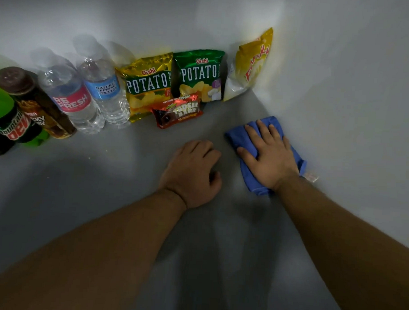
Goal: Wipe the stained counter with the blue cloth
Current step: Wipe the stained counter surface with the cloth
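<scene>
The right hand [268,157] is pressing flat, fingers [255,131] spread and released, on the blue cloth [249,178], which is lying on the grey surface [103,185] just beside the right wall [353,114]. The left hand [193,170] is resting beside it on the surface, fingers curled loosely, grasping nothing. Along the back wall, bottles [72,102] and chip bags [148,86] are standing, with a chocolate bar [177,111] lying in front of them.

Back wall lined with bottles [67,97], chip bags [150,87] and a chocolate bar [177,112], blocking the far edge. Side wall [353,114] closes the right; grey counter [80,184] left and near is open
</scene>
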Motion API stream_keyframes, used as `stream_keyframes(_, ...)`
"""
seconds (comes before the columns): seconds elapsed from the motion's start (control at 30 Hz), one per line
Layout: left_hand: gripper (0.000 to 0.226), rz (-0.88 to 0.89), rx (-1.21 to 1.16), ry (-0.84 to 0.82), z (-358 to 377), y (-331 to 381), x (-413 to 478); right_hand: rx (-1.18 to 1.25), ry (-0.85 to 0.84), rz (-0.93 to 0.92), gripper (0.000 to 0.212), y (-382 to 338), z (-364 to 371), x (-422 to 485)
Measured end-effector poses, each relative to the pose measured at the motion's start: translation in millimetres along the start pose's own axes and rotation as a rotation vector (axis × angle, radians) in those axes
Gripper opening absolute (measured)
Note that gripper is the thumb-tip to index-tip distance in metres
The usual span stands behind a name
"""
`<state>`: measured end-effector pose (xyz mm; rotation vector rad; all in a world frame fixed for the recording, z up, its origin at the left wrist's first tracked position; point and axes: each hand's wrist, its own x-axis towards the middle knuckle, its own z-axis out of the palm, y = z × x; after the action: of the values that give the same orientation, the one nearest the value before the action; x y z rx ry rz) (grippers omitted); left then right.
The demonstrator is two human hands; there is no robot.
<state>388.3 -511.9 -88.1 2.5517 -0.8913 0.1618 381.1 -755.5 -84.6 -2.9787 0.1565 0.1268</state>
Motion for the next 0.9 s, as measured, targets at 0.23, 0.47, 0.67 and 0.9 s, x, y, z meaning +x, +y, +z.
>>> stream_keyframes(0.23, 0.04, -0.001, 0.047, -0.055, -7, 4, -2, 0.009, 0.019, 0.073, 0.071, 25, 5, -98)
stream_keyframes(0.47, 0.034, -0.07, 0.07, -0.073, -11, 35, -21, 0.045, 0.038, 0.137, 0.069, 59, 11, -203)
stream_keyframes(0.67, 0.038, 0.054, 0.017, -0.17, -19, 87, -71, 0.071, 0.035, 0.176, 0.068, 80, 15, -269)
stream_keyframes(0.9, 0.036, 0.052, -0.032, -0.211, -36, 111, -131, 0.071, 0.002, 0.249, 0.072, 94, 16, -307)
